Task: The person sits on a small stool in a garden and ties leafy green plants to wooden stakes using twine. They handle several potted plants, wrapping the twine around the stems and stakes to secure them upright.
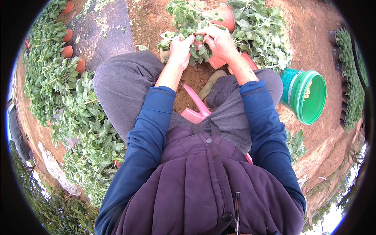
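Note:
Both hands are at a leafy green potted plant (201, 54) in front of my knees. My left hand (180, 49) pinches its foliage between thumb and fingers. From the other side my right hand (218, 41) grips a stem, and a short pale stick or stem (206, 38) shows by its fingers. The fingers partly hide what they hold. Just beyond, a terracotta-coloured pot (227, 17) lies tipped on its side, with leaves around it. Another reddish pot (216, 62) sits below my right wrist, partly covered.
A green bucket (312, 97) leans at my right knee, with thin pale sticks (307, 89) inside. Leafy potted plants (88, 102) crowd the left side, and more foliage (261, 38) lies ahead right. A dark ground sheet (108, 29) spreads ahead left. Pink plastic (195, 114) shows between my legs.

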`<state>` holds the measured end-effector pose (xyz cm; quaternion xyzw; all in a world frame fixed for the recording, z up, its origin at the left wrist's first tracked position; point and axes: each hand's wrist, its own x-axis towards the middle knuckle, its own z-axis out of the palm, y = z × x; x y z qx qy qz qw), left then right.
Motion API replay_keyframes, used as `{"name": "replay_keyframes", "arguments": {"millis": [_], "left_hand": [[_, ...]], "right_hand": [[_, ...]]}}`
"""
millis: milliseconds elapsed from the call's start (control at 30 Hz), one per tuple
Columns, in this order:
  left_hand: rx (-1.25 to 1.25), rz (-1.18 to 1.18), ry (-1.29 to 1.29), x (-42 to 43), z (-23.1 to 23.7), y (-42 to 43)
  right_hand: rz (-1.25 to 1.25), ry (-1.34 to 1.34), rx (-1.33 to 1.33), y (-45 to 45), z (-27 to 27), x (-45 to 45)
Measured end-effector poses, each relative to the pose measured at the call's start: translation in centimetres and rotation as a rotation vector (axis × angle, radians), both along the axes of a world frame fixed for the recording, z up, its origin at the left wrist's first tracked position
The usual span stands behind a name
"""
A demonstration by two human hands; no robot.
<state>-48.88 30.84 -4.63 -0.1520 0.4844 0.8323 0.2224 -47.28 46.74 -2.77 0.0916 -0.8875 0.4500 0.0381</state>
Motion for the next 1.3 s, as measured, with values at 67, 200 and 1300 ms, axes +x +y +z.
{"name": "replay_keyframes", "arguments": {"millis": [67, 200, 1300], "left_hand": [[-0.007, 0.013, 0.003, 0.0, 0.0, 0.0], [-0.007, 0.007, -0.001, 0.1, 0.2, 0.0], [-0.223, -0.141, 0.180, 0.6, 0.5, 0.0]], "right_hand": [[-0.007, 0.026, -0.009, -0.1, -0.1, 0.1], [-0.057, -0.074, -0.015, -0.3, -0.7, 0.3], [-0.157, -0.590, -0.567, 1.1, 0.1, -0.6]]}}
